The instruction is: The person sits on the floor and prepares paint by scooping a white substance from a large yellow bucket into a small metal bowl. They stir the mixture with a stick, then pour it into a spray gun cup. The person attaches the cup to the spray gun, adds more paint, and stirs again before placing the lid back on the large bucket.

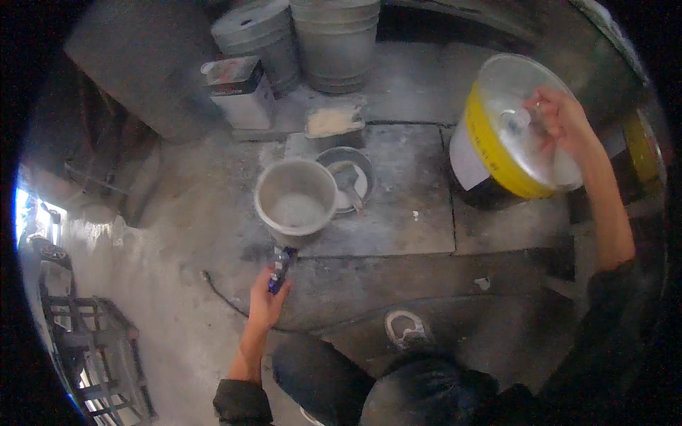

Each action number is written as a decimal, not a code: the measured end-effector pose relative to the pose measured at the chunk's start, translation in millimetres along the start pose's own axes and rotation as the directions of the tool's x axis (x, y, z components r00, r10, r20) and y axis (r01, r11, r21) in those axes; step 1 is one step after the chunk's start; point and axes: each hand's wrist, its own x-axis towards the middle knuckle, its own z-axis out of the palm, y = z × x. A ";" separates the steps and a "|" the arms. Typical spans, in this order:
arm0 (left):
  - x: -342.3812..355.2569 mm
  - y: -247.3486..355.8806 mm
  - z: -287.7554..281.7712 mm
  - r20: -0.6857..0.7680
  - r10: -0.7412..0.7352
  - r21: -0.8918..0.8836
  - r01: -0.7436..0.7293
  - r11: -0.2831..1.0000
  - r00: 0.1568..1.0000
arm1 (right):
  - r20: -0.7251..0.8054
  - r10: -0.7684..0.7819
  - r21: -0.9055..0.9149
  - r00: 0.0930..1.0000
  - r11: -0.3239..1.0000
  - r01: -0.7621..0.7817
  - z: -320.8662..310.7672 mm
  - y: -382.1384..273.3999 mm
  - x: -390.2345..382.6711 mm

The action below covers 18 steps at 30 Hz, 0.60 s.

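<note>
Directly before the person was a pot point(298, 228), its handle point(282, 264) pointing back toward them with the left hand point(266, 299) on it. Just behind and to its right, partly covered by it, lay a bowl point(344, 153). Farther back came a tray point(334, 133), then a can point(241, 99) to its left, two drums point(335, 46) behind. Well to the right stood a pail point(490, 149), the right hand point(560, 126) at its top.

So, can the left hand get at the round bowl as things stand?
Probably not directly: the left hand is closed on a bluish handle, and the grey pot stands partly in between, overlapping the bowl's near side in view.
</note>
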 end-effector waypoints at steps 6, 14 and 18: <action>-42.6 -35.8 5.9 0.199 0.126 0.006 -0.130 0.992 0.972 | 0.411 0.148 0.211 0.899 0.944 -0.252 83.4 14.0 -95.1; -69.5 -91.0 10.3 0.397 -0.211 -0.395 0.374 0.839 0.893 | 0.431 0.203 0.167 0.879 0.940 -0.299 187.9 109.0 -185.1; -105.9 -80.5 0.7 0.395 -0.020 -0.259 0.133 0.957 0.918 | 0.454 0.217 0.148 0.864 0.938 -0.314 228.7 160.9 -224.7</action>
